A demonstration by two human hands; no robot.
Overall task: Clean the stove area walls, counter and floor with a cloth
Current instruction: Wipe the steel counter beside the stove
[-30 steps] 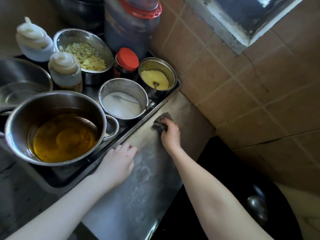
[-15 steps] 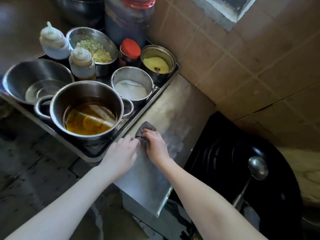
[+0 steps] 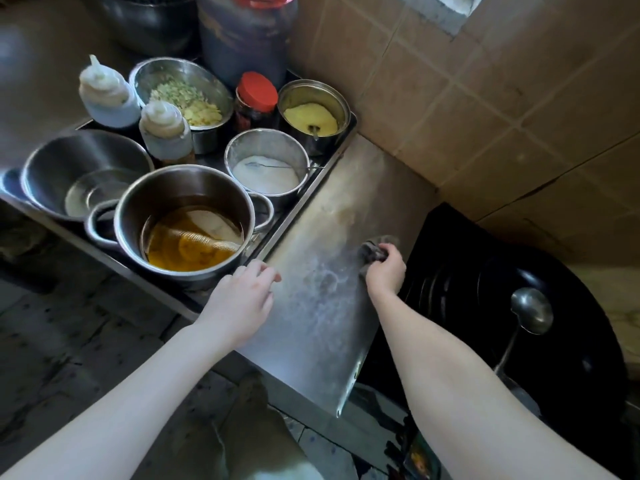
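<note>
Right grip (image 3: 386, 271) clutching dark cloth (image 3: 375, 250), pressing it onto steel worktop (image 3: 332, 202) at right edge, just beside black wok (image 3: 485, 278). Left grip (image 3: 242, 299) resting on worktop's left edge, fingers loose, holding nothing, touching tray (image 3: 298, 205) rim.

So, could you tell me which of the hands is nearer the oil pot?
Left. The left hand sits just beside the oil pot; the right hand grips the cloth across the counter.
</note>
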